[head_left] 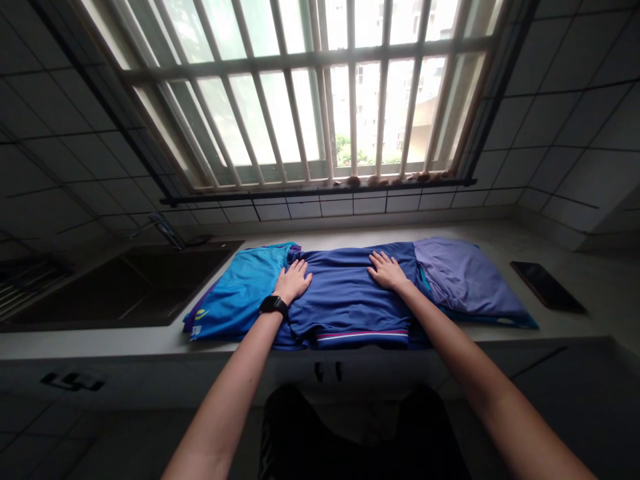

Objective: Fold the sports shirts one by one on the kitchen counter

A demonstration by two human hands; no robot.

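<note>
A dark blue garment (345, 293) with a red and white stripe near its front edge lies folded on the counter. My left hand (294, 281) rests flat on its left side, fingers outstretched, with a black watch (273, 305) on the wrist. On the upper right part of the same garment my right hand (387, 270) also lies flat, fingers slightly spread. Bright blue folded cloth (240, 287) sits to the left, touching the dark blue one. To the right is a lavender folded cloth (465, 277), with blue fabric showing under its edge.
A dark sink (150, 257) with a metal faucet (167, 230) is at the left of the pale counter (500, 230). A black phone (547, 285) lies at the right. Behind, a barred window (320, 63) has small brown objects (377, 181) along its sill.
</note>
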